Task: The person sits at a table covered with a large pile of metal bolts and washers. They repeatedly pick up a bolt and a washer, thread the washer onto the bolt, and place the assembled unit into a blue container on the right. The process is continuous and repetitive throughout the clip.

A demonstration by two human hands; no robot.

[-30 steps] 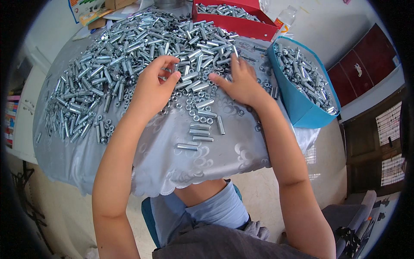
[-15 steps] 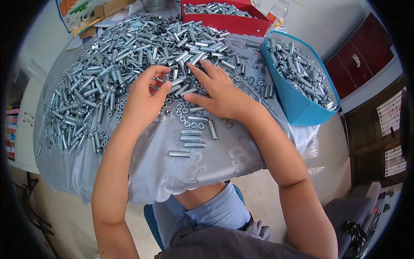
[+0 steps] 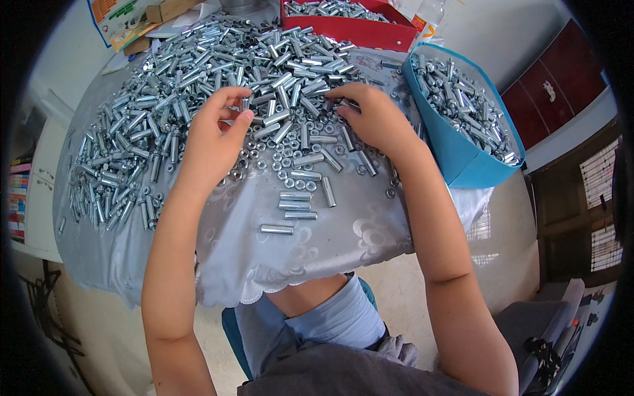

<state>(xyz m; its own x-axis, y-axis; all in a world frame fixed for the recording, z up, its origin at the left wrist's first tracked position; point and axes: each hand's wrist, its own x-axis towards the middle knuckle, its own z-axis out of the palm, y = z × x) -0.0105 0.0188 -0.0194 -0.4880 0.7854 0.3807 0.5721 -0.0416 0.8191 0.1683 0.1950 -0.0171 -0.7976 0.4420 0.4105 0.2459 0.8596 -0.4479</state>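
Observation:
A broad heap of shiny metal tubes, mixed with bolts, covers much of the cloth-covered table. At the heap's near edge, my left hand is closed, pinching a short metal tube between thumb and fingers. Over the heap's right side, my right hand has its fingers curled down, and whatever lies inside them is hidden. Loose nuts are scattered between the hands. Nearer me, several tubes lie apart on the cloth, among them a single tube lying crosswise.
At the right edge stands a blue bin full of bolt assemblies. A red box of metal parts sits at the back, beside a clear plastic bottle. The grey tablecloth hangs over the near edge, above my lap.
My right hand has moved right and its spread fingers have curled. Tubes and nuts it covered now show. My left hand has shifted slightly up and left with the tube.

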